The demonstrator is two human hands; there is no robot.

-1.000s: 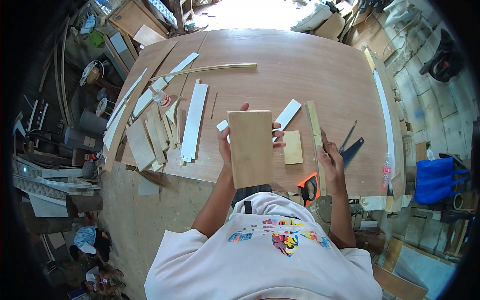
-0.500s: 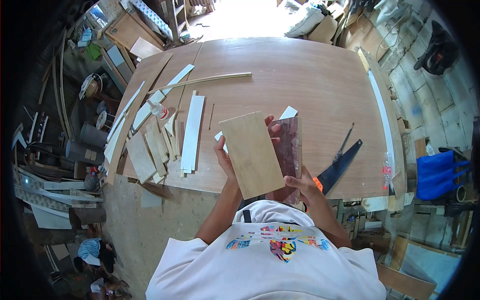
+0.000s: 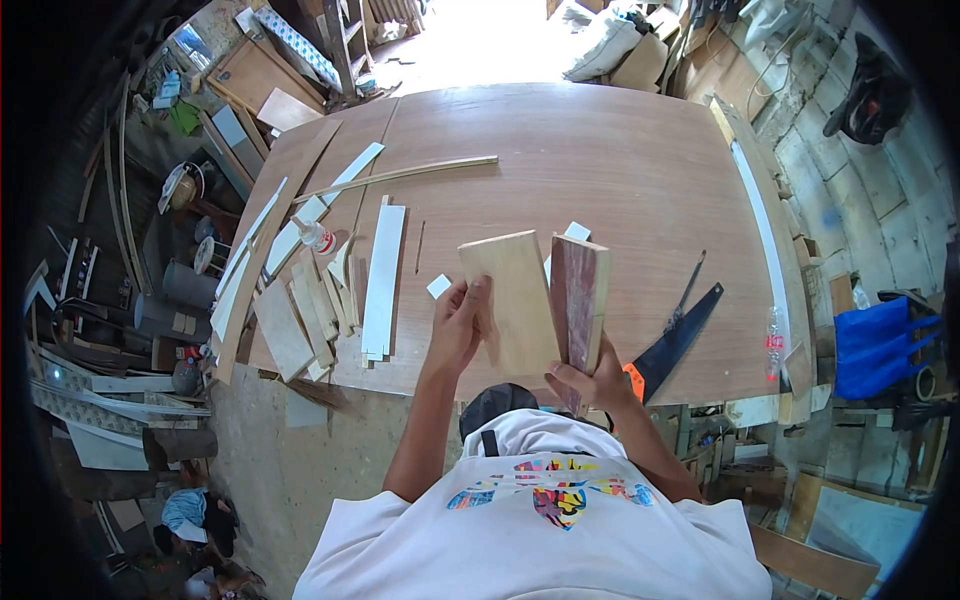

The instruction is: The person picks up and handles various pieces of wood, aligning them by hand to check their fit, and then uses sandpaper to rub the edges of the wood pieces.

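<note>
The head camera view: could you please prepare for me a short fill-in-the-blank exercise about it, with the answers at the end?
1. The pale rectangular wooden board is gripped by the person's ____.
2. The wooden board with a dark reddish face is gripped by the person's ____.
3. The dark-bladed handsaw lies on the brown table, to the ____ of both boards.
4. Its handle, where visible, is bright ____.
Missing words: left hand; right hand; right; orange.
</note>
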